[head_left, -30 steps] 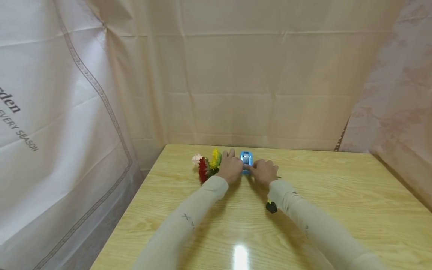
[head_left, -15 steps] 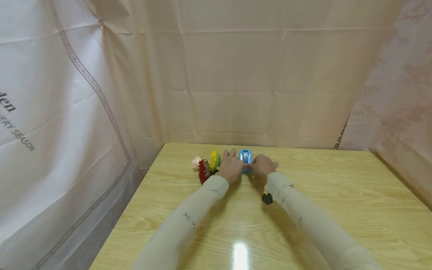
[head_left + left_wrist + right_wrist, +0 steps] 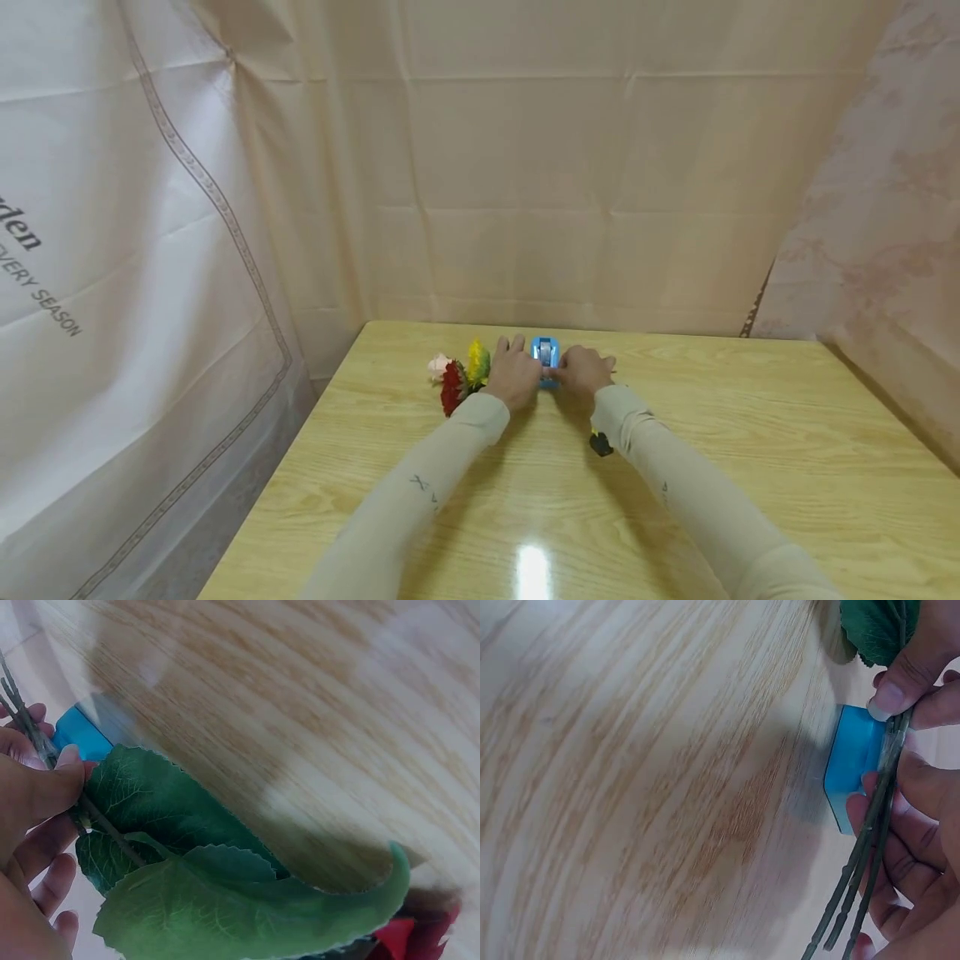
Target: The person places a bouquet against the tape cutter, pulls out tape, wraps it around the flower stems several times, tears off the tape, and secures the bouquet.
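Observation:
In the head view my left hand [image 3: 513, 377] and right hand [image 3: 587, 372] meet near the table's far edge, over a bunch of artificial flowers. Its red flower [image 3: 452, 388], yellow flower [image 3: 477, 363] and pale pink flower [image 3: 438, 367] stick out to the left. My left thumb and fingers pinch the stems just below the green leaves [image 3: 225, 907]. Lower down, my right thumb and fingers grip the bundled stems [image 3: 855, 870], where clear tape [image 3: 890, 750] wraps them. Just beyond the hands stands a blue tape dispenser [image 3: 545, 350], partly hidden by fingers.
The wooden table [image 3: 480, 525] stretches under both forearms. A beige cloth [image 3: 510, 183] hangs behind its far edge, with more cloth at both sides. Beside the right cuff is a small black thing [image 3: 601, 443] with some yellow, too small to identify.
My right hand has turned slightly and its fingers look more curled than a second ago. The right forearm has shifted a little to the left. My left hand stays almost still.

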`<action>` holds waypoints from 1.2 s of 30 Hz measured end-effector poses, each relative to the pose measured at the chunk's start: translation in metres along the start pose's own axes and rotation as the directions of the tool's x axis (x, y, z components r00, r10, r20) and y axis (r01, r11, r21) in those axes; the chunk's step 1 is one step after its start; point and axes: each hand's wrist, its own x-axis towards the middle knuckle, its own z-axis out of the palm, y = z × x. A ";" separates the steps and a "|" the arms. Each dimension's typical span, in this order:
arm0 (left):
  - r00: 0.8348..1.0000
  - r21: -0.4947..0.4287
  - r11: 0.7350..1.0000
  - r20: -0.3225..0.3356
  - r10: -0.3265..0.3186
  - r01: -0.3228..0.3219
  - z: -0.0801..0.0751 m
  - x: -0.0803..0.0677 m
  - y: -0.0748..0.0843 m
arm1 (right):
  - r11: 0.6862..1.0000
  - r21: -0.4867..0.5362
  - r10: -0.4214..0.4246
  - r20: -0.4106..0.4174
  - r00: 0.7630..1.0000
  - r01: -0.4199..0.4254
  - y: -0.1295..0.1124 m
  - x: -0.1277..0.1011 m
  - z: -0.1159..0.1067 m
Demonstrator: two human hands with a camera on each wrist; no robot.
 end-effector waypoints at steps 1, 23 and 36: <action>1.000 0.001 1.000 -0.002 -0.003 0.003 0.000 0.000 0.000 | 1.000 -0.005 -0.005 0.000 1.000 0.005 0.000 0.000 0.000; 0.962 0.241 0.950 -0.140 0.235 -0.197 -0.004 -0.011 0.011 | 0.917 0.397 -0.129 0.183 0.975 0.047 0.031 -0.004 -0.010; 0.828 0.487 0.822 -0.300 0.474 -0.294 -0.007 -0.031 0.003 | 0.859 0.506 -0.141 0.375 0.916 -0.076 0.030 -0.013 -0.022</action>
